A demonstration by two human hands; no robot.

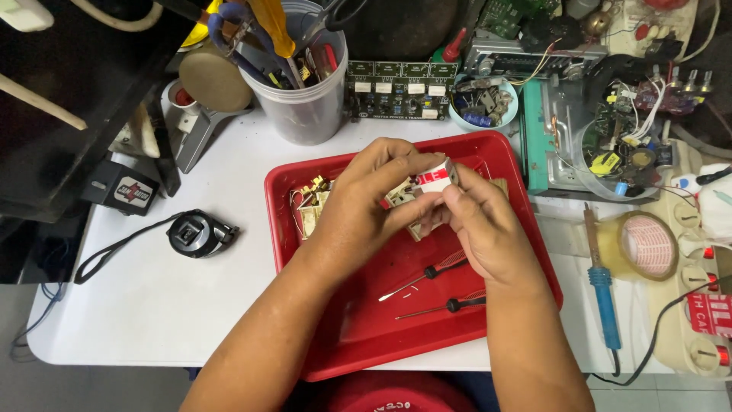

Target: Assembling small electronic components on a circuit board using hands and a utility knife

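Holding a small cream-coloured switch block with a red-and-white label (433,180) in both hands, over the middle of the red tray (358,336). My left hand (366,206) is clamped on it from the left, fingers wrapped over the top, thumb underneath. My right hand (484,229) is closed on it from the right, fingertips pinching the labelled end. Both hands touch each other at the part. The part's underside is hidden by my fingers, so I can't tell what's there.

Inside the tray: a cluster of similar cream parts with brass contacts (311,202) just left of my left hand, more of them partly hidden under my hands. Two small black-handled screwdrivers (446,267) lie near the tray's front right, close below my right wrist, roughly parallel.

Outside the tray, on the white table (152,305): black tape measure with wrist strap (200,233) to the left, well apart. White tub of tools (301,84) behind the tray, green circuit board (400,90) just beside it. Blue-handled soldering iron (602,290) right of the tray, roll of tape (648,244) next to that, cream power strip (698,297) at the right edge.
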